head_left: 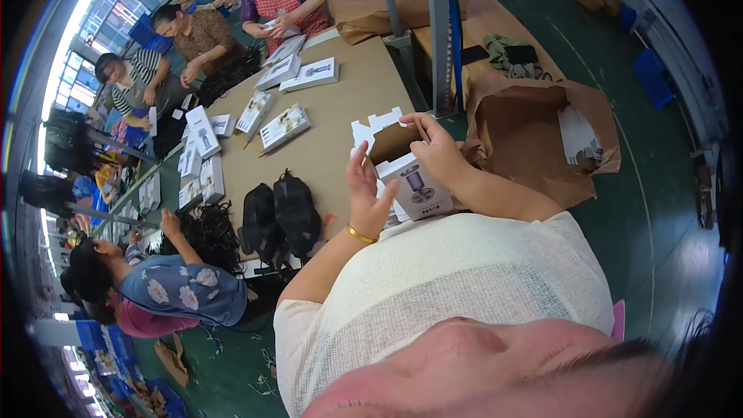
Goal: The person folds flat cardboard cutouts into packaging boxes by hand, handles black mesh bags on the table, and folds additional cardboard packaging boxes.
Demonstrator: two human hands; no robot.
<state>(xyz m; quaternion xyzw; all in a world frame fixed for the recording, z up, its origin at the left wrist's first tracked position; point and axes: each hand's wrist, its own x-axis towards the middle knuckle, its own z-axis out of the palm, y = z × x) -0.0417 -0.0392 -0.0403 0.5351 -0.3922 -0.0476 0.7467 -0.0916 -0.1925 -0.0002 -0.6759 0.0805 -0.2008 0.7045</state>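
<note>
In front of my chest stands a white cardboard box (416,186) with a fan printed on its side. Its top is unfolded, showing a brown inside, and white flaps (379,123) stick up at the far edge. My right hand (433,145) is closed at the box's upper right edge, fingertips on the cardboard. At the box's left side is my left hand (367,192), with a gold bangle at the wrist. Its fingers are stretched and apart, the thumb near the printed face. Whether the left palm presses on the box cannot be made out.
Several closed fan boxes (285,128) lie on the brown tabletop (360,77). Two black bundles (297,213) sit left of me. To the right, an open brown paper sack (503,151) holds white cardboard pieces (576,138). A metal post (439,39) rises ahead. Several co-workers sit along the left side.
</note>
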